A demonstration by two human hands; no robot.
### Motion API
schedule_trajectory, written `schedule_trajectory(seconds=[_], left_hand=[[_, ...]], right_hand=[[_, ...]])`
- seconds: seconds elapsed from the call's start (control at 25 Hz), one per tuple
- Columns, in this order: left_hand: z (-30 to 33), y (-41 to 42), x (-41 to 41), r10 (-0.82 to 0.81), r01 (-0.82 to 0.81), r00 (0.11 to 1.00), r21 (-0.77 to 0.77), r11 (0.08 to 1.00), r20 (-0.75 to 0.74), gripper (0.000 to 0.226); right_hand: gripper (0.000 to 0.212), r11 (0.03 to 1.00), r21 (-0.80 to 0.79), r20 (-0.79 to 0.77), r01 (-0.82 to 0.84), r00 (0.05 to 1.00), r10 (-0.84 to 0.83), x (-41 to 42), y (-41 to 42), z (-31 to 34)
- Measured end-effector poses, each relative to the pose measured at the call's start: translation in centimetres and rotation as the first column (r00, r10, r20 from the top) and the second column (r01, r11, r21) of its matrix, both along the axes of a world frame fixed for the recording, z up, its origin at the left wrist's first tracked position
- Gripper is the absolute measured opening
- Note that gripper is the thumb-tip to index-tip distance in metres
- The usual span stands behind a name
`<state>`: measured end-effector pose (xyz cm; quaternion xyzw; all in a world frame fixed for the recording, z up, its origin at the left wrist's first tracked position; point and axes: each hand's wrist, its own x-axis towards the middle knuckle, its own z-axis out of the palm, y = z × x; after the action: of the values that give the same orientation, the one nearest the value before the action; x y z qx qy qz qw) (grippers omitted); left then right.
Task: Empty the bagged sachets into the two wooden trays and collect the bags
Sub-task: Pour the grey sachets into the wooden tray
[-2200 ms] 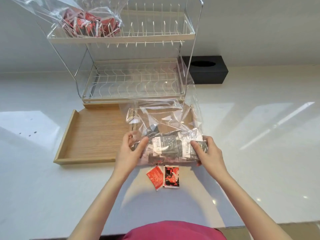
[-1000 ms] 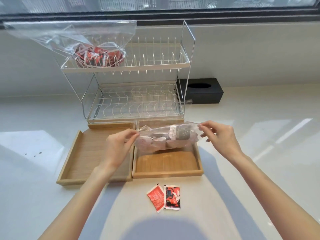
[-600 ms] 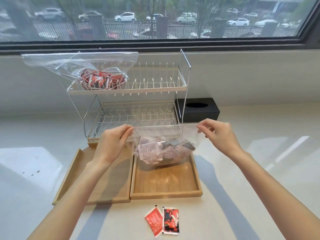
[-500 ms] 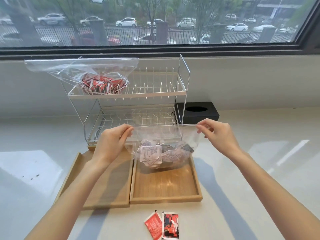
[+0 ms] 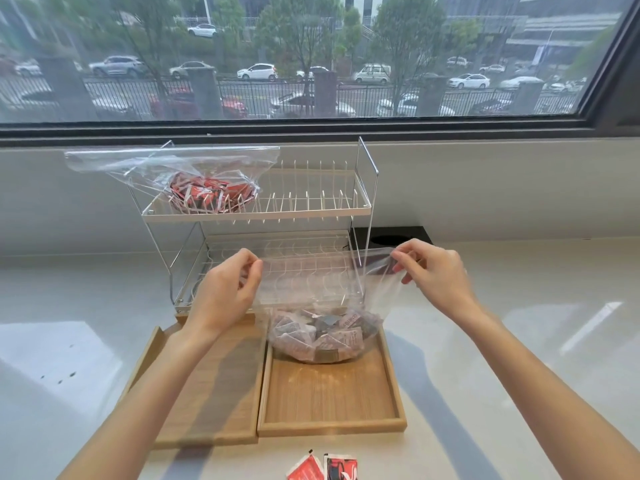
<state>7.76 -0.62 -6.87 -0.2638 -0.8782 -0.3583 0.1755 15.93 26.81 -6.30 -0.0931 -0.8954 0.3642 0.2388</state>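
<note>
A clear plastic bag [image 5: 311, 282] hangs upright between my hands, with several grey and white sachets [image 5: 323, 336] bunched at its bottom. My left hand [image 5: 227, 291] pinches the bag's top left corner and my right hand [image 5: 434, 271] pinches its top right corner. The bag's bottom hangs over the far end of the right wooden tray [image 5: 332, 424]. The left wooden tray [image 5: 207, 438] lies beside it, partly under my left forearm. A second clear bag [image 5: 166, 168] with red sachets [image 5: 211, 195] rests on the rack's top shelf.
A white two-tier wire dish rack [image 5: 311, 209] stands behind the trays. Two loose red sachets [image 5: 323, 467] lie on the white counter in front of the trays. A black box [image 5: 408, 235] sits behind the rack at the right, below a large window.
Both hands lifted the bag off the right tray and turned it upright, so the sachets slid to its bottom. The view tilted upward toward the window.
</note>
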Motion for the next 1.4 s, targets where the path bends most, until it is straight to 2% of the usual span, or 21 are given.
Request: schedule_trajectory(seconds=[0.2, 0.52, 0.68, 0.84, 1.04, 1.12, 1.24, 1.4], left_hand=[[1.9, 0.1, -1.1, -0.013, 0.019, 0.997, 0.08, 0.997, -0.081, 0.009], [4.4, 0.3, -1.9, -0.029, 0.061, 0.979, 0.156, 0.986, -0.202, 0.012], [5.6, 0.3, -2.1, -0.003, 0.045, 0.972, 0.173, 0.984, -0.237, 0.015], [8.1, 0.3, -3.0, 0.031, 0.025, 0.957, 0.19, 0.981, -0.289, 0.016], [9.9, -0.2, -4.6, 0.0, 0.067, 0.949, 0.2, 0.977, -0.316, 0.021], [9.7, -0.8, -5.0, -0.008, 0.082, 0.944, 0.211, 0.974, -0.329, 0.023], [8.6, -1.8, -4.6, -0.047, 0.127, 0.93, 0.197, 0.972, -0.365, 0.023], [5.4, -3.5, -2.1, -0.084, 0.154, 0.866, 0.103, 0.983, -0.493, 0.029]], right_hand=[[0.011, 0.997, -0.082, -0.175, 0.007, 0.984, -0.022, -0.4, 0.3, 1.5], [0.012, 0.998, -0.07, -0.285, 0.002, 0.958, -0.022, -0.4, 1.3, 4.2], [0.012, 0.998, -0.052, -0.267, -0.03, 0.964, 0.015, -0.8, 1.1, 5.6], [0.011, 0.992, -0.095, -0.32, -0.082, 0.946, 0.048, -1.8, 1.1, 8.3], [0.012, 0.987, -0.093, -0.329, -0.135, 0.939, 0.097, -3.8, 1.4, 10.0], [0.013, 0.987, -0.089, -0.327, -0.132, 0.94, 0.096, -4.4, 1.5, 9.6], [0.017, 0.995, 0.0, -0.306, -0.104, 0.947, 0.099, -4.4, 1.1, 8.5], [0.018, 0.984, 0.054, -0.36, -0.168, 0.916, 0.176, -2.8, 0.3, 6.2]])
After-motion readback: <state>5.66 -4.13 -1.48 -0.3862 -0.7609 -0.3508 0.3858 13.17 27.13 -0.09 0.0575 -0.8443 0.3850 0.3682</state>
